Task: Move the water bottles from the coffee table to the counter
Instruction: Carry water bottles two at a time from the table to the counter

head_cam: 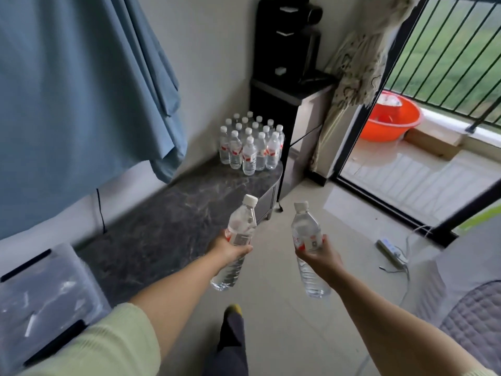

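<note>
Two clear water bottles with white caps are held out over the pale floor, one in each hand. The left bottle (238, 240) leans with its cap up and to the right, and the left hand (230, 249) grips it around the labelled middle, fingers curled round it. The right bottle (307, 248) tilts slightly the other way, and the right hand (318, 256) holds it at the label, fingers wrapped round from behind. Ahead, a cluster of bottles (250, 143) stands upright at the far end of the dark marbled counter (173, 221), near a tall black cabinet (279, 104). A blue curtain (81, 104) hangs at the left; an orange basin (390, 118) sits outside by the railing.
</note>
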